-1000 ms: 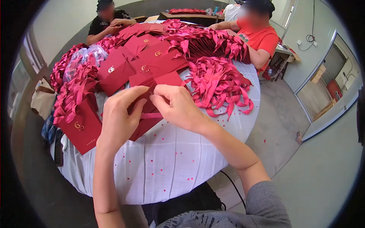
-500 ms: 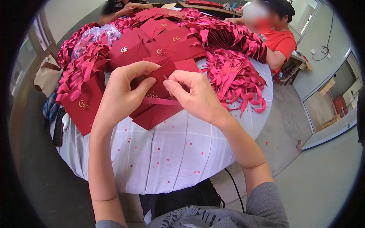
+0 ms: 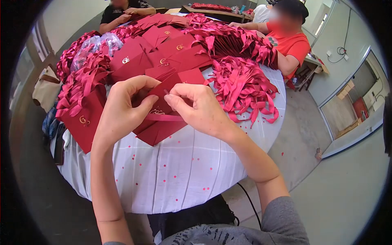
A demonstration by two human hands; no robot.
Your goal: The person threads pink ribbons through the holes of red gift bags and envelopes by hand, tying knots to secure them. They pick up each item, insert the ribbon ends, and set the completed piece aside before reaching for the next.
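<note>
My left hand (image 3: 122, 109) grips a dark red paper bag (image 3: 164, 107) with a gold logo, thumb on its face and fingers behind. At the bag's upper edge, my right hand (image 3: 201, 107) is closed, thumb and forefinger pinching the end of a red ribbon (image 3: 166, 117). The ribbon runs across the bag's front between my hands. Exactly how its end meets the bag is hidden by my fingers. Just below lies another flat red bag (image 3: 157, 135) on the table.
Flat red bags (image 3: 134, 59) pile up beyond my hands. A heap of ribbon handles (image 3: 245, 87) lies right, and ribboned bags (image 3: 83, 122) stand left near clear plastic (image 3: 92, 49). Small red dots dot the white tablecloth (image 3: 190, 175). Two people (image 3: 292, 47) (image 3: 126, 14) sit across the table.
The view has shifted slightly, so the table sits lower and further left. Both hands keep their grip on the bag and ribbon, with little movement between them.
</note>
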